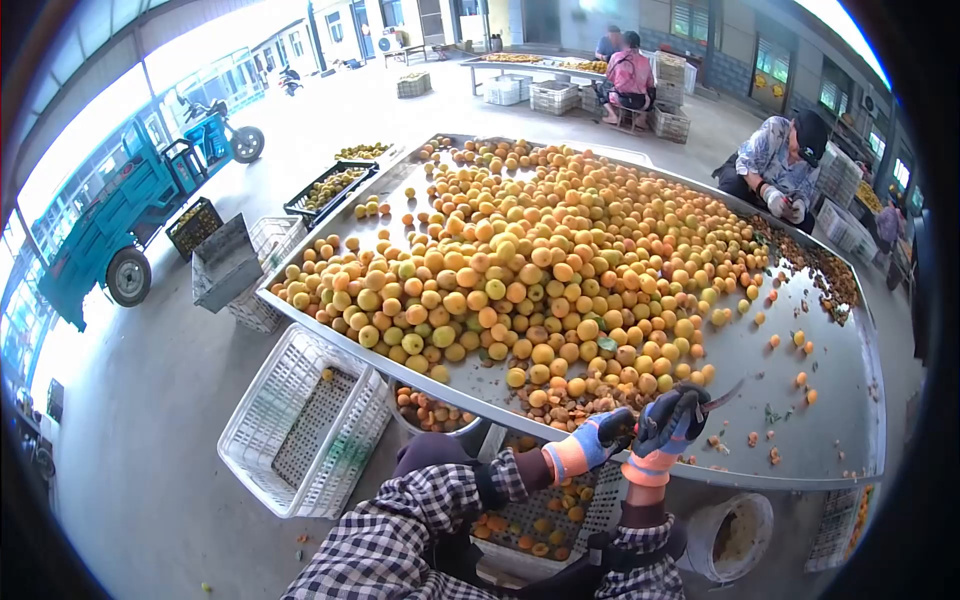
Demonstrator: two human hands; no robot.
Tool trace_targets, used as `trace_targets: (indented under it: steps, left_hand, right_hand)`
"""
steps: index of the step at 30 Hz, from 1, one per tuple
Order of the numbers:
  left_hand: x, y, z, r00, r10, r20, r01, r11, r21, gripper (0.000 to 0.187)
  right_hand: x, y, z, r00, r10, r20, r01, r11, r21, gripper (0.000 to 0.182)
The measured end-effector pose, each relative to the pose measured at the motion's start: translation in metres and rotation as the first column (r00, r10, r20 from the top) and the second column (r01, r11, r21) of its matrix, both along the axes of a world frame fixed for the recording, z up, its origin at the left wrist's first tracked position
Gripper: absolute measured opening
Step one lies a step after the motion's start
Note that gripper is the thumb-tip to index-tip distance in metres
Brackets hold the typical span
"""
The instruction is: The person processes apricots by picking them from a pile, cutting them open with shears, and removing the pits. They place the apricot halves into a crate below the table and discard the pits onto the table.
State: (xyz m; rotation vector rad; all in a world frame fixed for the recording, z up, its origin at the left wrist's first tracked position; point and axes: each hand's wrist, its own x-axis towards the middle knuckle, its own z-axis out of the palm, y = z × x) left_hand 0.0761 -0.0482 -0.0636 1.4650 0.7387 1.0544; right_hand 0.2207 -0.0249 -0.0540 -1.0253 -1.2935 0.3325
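My right hand (668, 420), in a dark-palmed glove with an orange and blue cuff, is closed on a knife with a thin curved blade (724, 396) pointing up and right. Close beside it, my left hand (603, 436), gloved alike, has its fingers curled; what they hold, if anything, is hidden. Both hands are over the near edge of a metal table (840, 400). A large heap of yellow-orange apricots (540, 250) covers much of it. Split, brownish fruit pieces (580, 405) lie just beyond my left hand.
Below the table edge are a white crate (262, 440), a bucket of fruit pieces (440, 412), a crate holding halved apricots (590, 500) and a white bucket (768, 520). A co-worker (775, 165) works at the far right corner. A blue three-wheeler (110, 215) stands left.
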Motion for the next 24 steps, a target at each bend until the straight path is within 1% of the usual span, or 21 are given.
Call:
trace_targets:
  steps: [1, 2, 3, 4, 5, 6, 7, 9, 10, 12, 13, 14, 15, 16, 17, 18, 19, 20, 21, 23, 24]
  left_hand:
    - [0.0, -0.001, 0.002, 1.0, 0.017, 0.006, -0.017, 1.0, 0.007, 0.04]
    - [0.0, -0.001, 0.005, 0.999, 0.033, 0.013, -0.033, 0.999, 0.015, 0.033]
    - [0.0, 0.0, 0.004, 0.999, 0.035, 0.012, -0.035, 0.999, 0.017, 0.033]
    - [0.0, 0.001, 0.002, 0.999, 0.034, 0.0, -0.034, 0.997, 0.071, 0.032]
    - [0.0, 0.002, 0.001, 0.999, 0.033, -0.012, -0.031, 0.992, 0.125, 0.03]
    - [-0.002, 0.002, 0.004, 0.999, 0.036, -0.014, -0.034, 0.991, 0.128, 0.03]
    - [-0.003, 0.003, 0.009, 0.998, 0.006, -0.064, 0.003, 0.99, 0.143, 0.03]
    - [-0.006, 0.004, 0.009, 0.993, -0.021, -0.116, 0.039, 0.987, 0.156, 0.029]
    - [-0.006, 0.006, 0.008, 0.991, -0.045, -0.129, 0.068, 0.981, 0.18, 0.029]
    - [-0.009, 0.007, 0.008, 0.984, -0.081, -0.157, 0.113, 0.972, 0.205, 0.03]
    - [-0.01, 0.007, 0.008, 0.985, -0.077, -0.157, 0.109, 0.973, 0.205, 0.03]
    - [-0.011, 0.007, 0.007, 0.99, -0.092, -0.104, 0.11, 0.976, 0.186, 0.031]
    - [-0.012, 0.008, 0.007, 0.993, -0.106, -0.051, 0.113, 0.979, 0.168, 0.032]
    - [-0.012, 0.008, 0.014, 0.993, -0.106, -0.052, 0.114, 0.979, 0.171, 0.032]
    - [-0.011, 0.006, 0.026, 0.99, -0.125, 0.065, 0.135, 0.973, -0.187, 0.034]
    - [-0.011, 0.005, 0.032, 0.979, -0.099, 0.179, 0.179, 0.838, -0.515, 0.036]
    - [-0.008, 0.007, 0.015, 0.979, -0.097, 0.179, 0.177, 0.84, -0.513, 0.036]
    - [0.001, 0.01, -0.013, 0.991, 0.131, -0.013, -0.127, 0.978, 0.168, 0.037]
    - [0.007, 0.01, -0.015, 0.909, 0.418, -0.002, -0.256, 0.562, 0.787, 0.038]
    - [0.012, 0.008, -0.021, 0.886, 0.464, 0.02, -0.308, 0.554, 0.774, 0.036]
    - [0.01, 0.003, -0.011, 0.943, 0.329, -0.047, -0.277, 0.856, 0.437, 0.033]
  right_hand:
    - [-0.006, -0.001, 0.014, 1.0, 0.004, -0.003, -0.004, 1.0, 0.001, 0.033]
    - [-0.011, -0.003, 0.03, 0.97, -0.144, 0.196, 0.106, 0.976, 0.192, 0.04]
    - [-0.015, -0.003, 0.041, 0.88, -0.318, 0.352, 0.169, 0.903, 0.394, 0.048]
    - [-0.008, 0.0, 0.024, 0.881, -0.318, 0.351, 0.168, 0.903, 0.396, 0.048]
    - [0.007, 0.007, -0.011, 0.963, -0.084, 0.255, 0.044, 0.986, 0.158, 0.051]
    - [0.017, 0.012, -0.037, 0.986, 0.132, 0.097, -0.126, 0.99, -0.066, 0.054]
    - [0.022, 0.015, -0.046, 0.986, 0.137, 0.095, -0.131, 0.989, -0.063, 0.054]
    - [0.026, 0.018, -0.056, 0.891, -0.057, 0.45, 0.064, 0.998, 0.0, 0.058]
    - [0.026, 0.017, -0.057, 0.892, -0.055, 0.448, 0.061, 0.998, 0.001, 0.058]
    - [0.028, 0.015, -0.057, 0.873, 0.052, 0.485, 0.013, 0.991, -0.13, 0.06]
    - [0.031, 0.016, -0.06, 0.872, 0.055, 0.486, 0.009, 0.992, -0.129, 0.06]
    - [0.035, 0.017, -0.064, 0.966, 0.142, 0.215, -0.104, 0.978, -0.18, 0.061]
    - [0.037, 0.019, -0.066, 0.974, 0.215, -0.076, -0.226, 0.954, -0.195, 0.063]
    - [0.023, 0.014, -0.034, 0.974, 0.215, -0.076, -0.226, 0.955, -0.192, 0.063]
    - [-0.003, 0.004, 0.023, 0.816, 0.266, -0.513, -0.374, 0.92, -0.119, 0.034]
    - [-0.017, -0.001, 0.054, 0.476, 0.272, -0.836, -0.474, 0.881, 0.016, 0.022]
    - [-0.008, 0.004, 0.031, 0.476, 0.275, -0.835, -0.476, 0.879, 0.018, 0.022]
    - [0.01, 0.012, -0.009, 0.958, 0.112, -0.263, -0.141, 0.985, -0.097, 0.033]
    - [0.012, 0.012, -0.009, 0.878, -0.201, 0.433, 0.199, 0.979, 0.051, 0.06]
    - [0.012, 0.006, -0.012, 0.882, -0.211, 0.422, 0.209, 0.977, 0.053, 0.055]
    - [0.001, 0.001, -0.001, 0.886, -0.218, 0.409, 0.215, 0.975, 0.053, 0.051]
